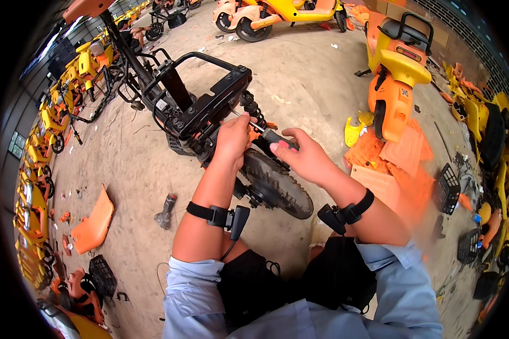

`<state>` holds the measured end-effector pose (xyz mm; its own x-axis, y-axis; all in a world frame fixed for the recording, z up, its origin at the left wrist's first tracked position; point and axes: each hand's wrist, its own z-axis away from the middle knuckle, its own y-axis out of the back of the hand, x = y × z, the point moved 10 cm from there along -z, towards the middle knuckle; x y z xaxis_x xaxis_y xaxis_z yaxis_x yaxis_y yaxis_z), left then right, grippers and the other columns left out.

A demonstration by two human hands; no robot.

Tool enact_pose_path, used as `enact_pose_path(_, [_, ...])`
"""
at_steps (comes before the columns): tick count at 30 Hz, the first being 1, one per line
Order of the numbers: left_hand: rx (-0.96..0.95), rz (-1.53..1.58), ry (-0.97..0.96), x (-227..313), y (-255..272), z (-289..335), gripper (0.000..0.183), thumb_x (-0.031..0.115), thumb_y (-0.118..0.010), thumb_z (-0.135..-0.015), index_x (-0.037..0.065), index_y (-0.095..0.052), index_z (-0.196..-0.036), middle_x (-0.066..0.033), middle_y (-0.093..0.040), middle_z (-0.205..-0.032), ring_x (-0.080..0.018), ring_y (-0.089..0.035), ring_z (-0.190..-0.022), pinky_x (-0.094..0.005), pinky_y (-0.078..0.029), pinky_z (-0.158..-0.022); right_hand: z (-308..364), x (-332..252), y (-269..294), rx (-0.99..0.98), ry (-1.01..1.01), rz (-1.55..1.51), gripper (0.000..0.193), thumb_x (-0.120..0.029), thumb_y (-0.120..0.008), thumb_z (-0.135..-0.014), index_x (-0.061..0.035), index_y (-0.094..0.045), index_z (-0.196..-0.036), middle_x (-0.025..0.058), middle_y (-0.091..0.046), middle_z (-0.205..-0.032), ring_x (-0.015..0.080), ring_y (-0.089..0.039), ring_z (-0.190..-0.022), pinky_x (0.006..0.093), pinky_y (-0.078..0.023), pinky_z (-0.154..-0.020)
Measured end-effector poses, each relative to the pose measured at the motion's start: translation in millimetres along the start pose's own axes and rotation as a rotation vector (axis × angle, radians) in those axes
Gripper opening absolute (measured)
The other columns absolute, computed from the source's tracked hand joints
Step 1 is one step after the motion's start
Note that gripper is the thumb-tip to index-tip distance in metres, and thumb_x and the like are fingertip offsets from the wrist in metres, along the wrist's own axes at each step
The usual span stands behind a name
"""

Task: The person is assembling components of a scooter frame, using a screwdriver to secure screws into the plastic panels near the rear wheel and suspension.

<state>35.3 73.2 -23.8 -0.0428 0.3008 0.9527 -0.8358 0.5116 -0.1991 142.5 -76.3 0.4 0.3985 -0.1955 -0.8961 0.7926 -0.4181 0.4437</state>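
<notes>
Stripped scooter frame (pixel 192 107): body panels already off; rear fastener apparently not yet out. Right hand (pixel 308 158) fingers grip the screwdriver (pixel 268 134); left hand (pixel 232 138) fingers close at its tip.

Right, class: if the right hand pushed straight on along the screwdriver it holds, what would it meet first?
The right hand points its screwdriver up-left at the stripped scooter's black rear frame. It would probably meet the left hand steadying the shaft first, then the frame; depth is unclear.
</notes>
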Motion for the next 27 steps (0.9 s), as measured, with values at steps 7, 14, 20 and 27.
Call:
enact_pose_path(7, [-0.037, 0.077, -0.021, 2, -8, 0, 0.030, 0.028, -0.050, -0.102, 0.001, -0.064, -0.100, 0.0054, -0.039, -0.067, -0.0048, -0.034, -0.054, -0.0238, -0.030, -0.049, -4, -1, 7, -0.038, 0.060, -0.298, 0.030, -0.015, -0.066, -0.087, -0.0010, -0.058, -0.113, 0.0120, -0.067, -0.102, 0.0223, -0.067, -0.087, 0.0330, -0.053, -0.073])
enact_pose_path(14, [0.038, -0.217, -0.007, 1, -11, 4, 0.041, 0.046, -0.056, -0.099, 0.007, -0.065, -0.087, 0.0075, -0.042, -0.061, -0.0046, -0.034, -0.048, -0.0234, -0.026, -0.044, 18, -43, 21, 0.169, 0.346, 0.180, 0.034, -0.008, -0.072, -0.081, -0.0054, -0.058, -0.112, 0.0158, -0.056, -0.104, 0.0322, -0.060, -0.100, 0.0394, -0.050, -0.081])
enact_pose_path(20, [0.011, -0.075, 0.036, -9, -10, 0, 0.039, 0.042, -0.051, -0.102, 0.007, -0.063, -0.088, 0.0083, -0.033, -0.062, -0.0039, -0.028, -0.049, -0.0234, -0.023, -0.045, 4, 23, -7, -0.313, -0.425, -0.550, 0.041, -0.040, -0.052, -0.098, -0.0019, -0.060, -0.110, 0.0138, -0.068, -0.083, 0.0185, -0.065, -0.069, 0.0287, -0.049, -0.056])
enact_pose_path(27, [0.021, -0.119, 0.016, -4, 2, -1, 0.045, 0.050, -0.059, -0.096, 0.005, -0.066, -0.092, 0.0065, -0.045, -0.065, -0.0049, -0.036, -0.051, -0.0238, -0.029, -0.046, -1, -17, 21, 0.086, 0.129, 0.029, 0.026, -0.020, -0.068, -0.089, -0.0048, -0.063, -0.110, 0.0093, -0.066, -0.084, 0.0178, -0.059, -0.065, 0.0307, -0.049, -0.060])
